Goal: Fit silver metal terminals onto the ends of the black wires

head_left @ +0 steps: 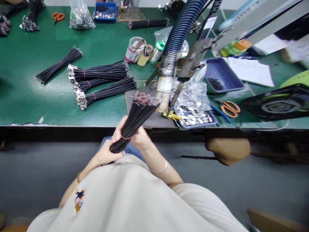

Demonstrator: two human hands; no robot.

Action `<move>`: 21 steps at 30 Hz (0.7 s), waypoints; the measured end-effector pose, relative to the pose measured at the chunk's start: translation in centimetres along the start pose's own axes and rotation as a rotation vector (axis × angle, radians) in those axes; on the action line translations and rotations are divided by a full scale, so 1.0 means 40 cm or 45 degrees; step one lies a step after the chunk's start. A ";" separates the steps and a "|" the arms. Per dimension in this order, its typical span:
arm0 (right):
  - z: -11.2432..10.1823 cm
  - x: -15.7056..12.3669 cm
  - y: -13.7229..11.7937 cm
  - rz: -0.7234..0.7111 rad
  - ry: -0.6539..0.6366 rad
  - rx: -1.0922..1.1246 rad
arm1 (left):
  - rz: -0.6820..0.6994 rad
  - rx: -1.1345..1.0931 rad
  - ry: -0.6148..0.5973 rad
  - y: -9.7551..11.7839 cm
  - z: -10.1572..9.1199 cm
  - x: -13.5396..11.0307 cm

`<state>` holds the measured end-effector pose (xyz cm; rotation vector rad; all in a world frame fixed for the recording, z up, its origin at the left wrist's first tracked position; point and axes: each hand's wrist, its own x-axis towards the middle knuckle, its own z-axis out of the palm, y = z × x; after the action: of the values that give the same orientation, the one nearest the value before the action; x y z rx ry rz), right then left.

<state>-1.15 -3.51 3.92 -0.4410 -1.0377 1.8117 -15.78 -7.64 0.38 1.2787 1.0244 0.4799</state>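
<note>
A thick bundle of black wires (138,117), tied with a thin red band, is held between my two hands just in front of the table edge. It tilts up to the right, with reddish stripped ends at the top. My left hand (109,149) wraps round its lower end. Higher up, my right hand (140,138) grips it from behind, its fingers partly hidden by the wires. On the green table (103,114) lie several tied wire bundles (103,69) with silvery metal ends, and one separate wire bundle (59,64) farther left.
A blue ribbed hose (183,25) and a metal arm come down just right of the bundle. Beyond are a tray of metal pieces (210,120), orange-handled scissors (230,109), a purple tray (224,74), a solder spool (158,51) and a clear jar (132,53).
</note>
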 end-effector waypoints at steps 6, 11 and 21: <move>0.030 0.014 -0.137 -0.213 -0.359 -0.584 | 0.307 0.055 -0.239 0.116 -0.044 -0.020; 0.084 -0.037 -0.152 -0.375 -0.368 -0.992 | 0.618 0.312 -0.249 0.195 -0.012 -0.016; 0.068 -0.099 -0.180 -0.708 0.391 -0.783 | 0.318 0.588 -0.205 0.180 -0.073 -0.072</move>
<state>2.91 -6.96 10.72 -0.6897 -1.3269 0.8846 -17.99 -6.35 8.27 1.8414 0.8699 0.3296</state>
